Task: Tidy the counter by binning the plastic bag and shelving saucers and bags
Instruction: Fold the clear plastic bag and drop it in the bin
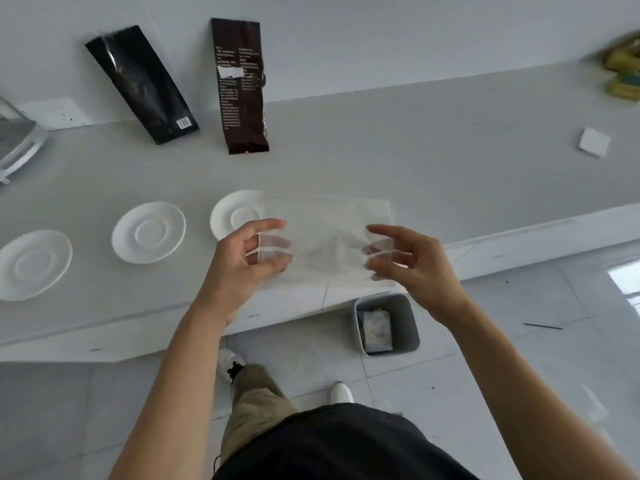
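A clear plastic bag [329, 240] is stretched flat between both hands, above the counter's front edge. My left hand [242, 258] pinches its left end and my right hand [412, 261] pinches its right end. Three white saucers lie in a row on the grey counter [433, 161]: one at the far left [33, 265], one in the middle [149, 232], and one [232, 213] partly behind the bag. A black bag [138, 83] and a dark brown bag [240, 84] lean against the back wall.
A grey bin [403, 320] with some paper in it stands on the tiled floor below the counter edge, under my right hand. A white square pad [594, 142] lies far right. A metal appliance [17, 143] sits far left. Yellow-green items [623, 67] are blurred at the top right.
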